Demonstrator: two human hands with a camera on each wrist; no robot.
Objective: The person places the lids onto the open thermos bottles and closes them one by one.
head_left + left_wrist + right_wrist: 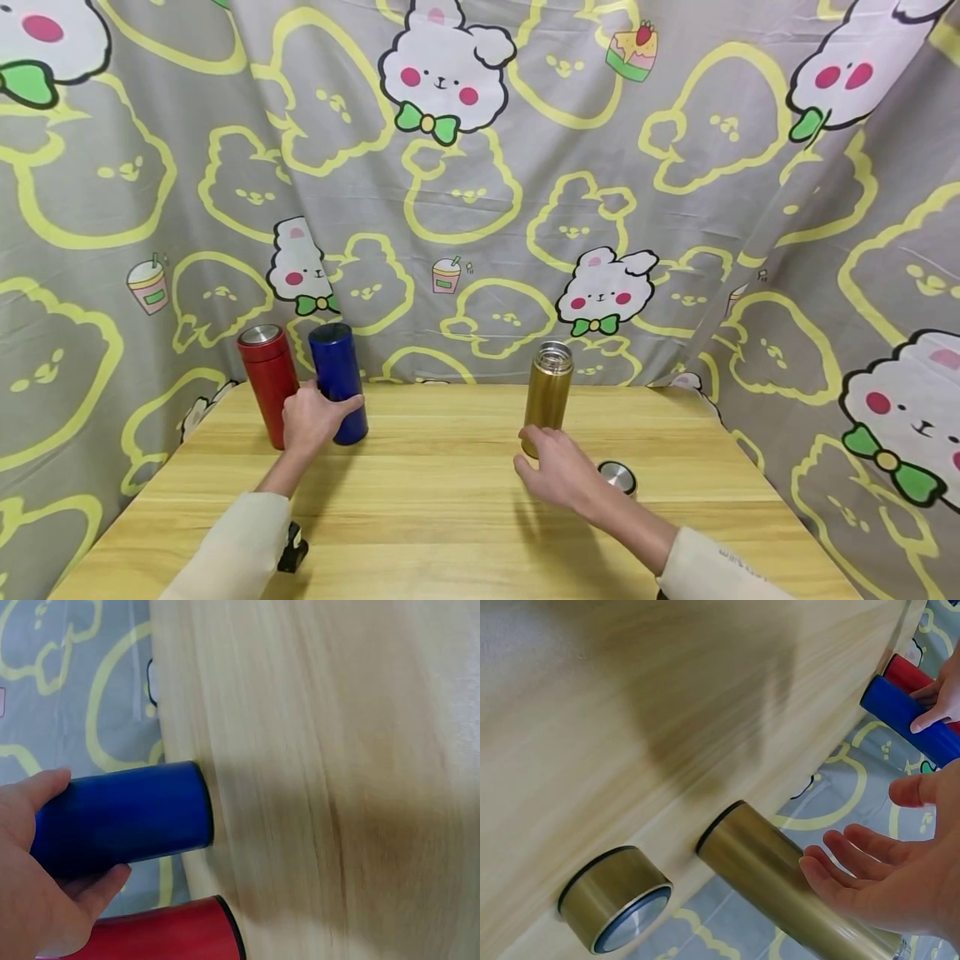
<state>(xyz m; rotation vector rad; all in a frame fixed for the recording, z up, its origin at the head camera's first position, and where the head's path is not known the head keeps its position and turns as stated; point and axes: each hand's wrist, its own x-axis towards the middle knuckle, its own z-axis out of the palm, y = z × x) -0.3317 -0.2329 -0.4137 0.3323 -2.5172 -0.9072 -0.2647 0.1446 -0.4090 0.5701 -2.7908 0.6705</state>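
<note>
A blue thermos bottle (341, 387) stands upright at the left of the table. My left hand (317, 412) grips it, the thumb on one side and the fingers on the other, as the left wrist view shows. Close beside it stands a red thermos bottle (270, 383) with a silver-topped lid, partly covered by that hand. To the right, a gold thermos bottle (549, 396) is upright with its mouth uncovered. My right hand (558, 467) is in front of this bottle, fingers loosely bent and holding nothing. The gold bottle's lid (615, 896) sits on the table, silver top up.
The light wooden table (420, 500) reaches back to a grey curtain (480, 208) printed with cartoon animals, which also hangs at both sides. A small black object (293, 550) shows beside the left sleeve, near the front.
</note>
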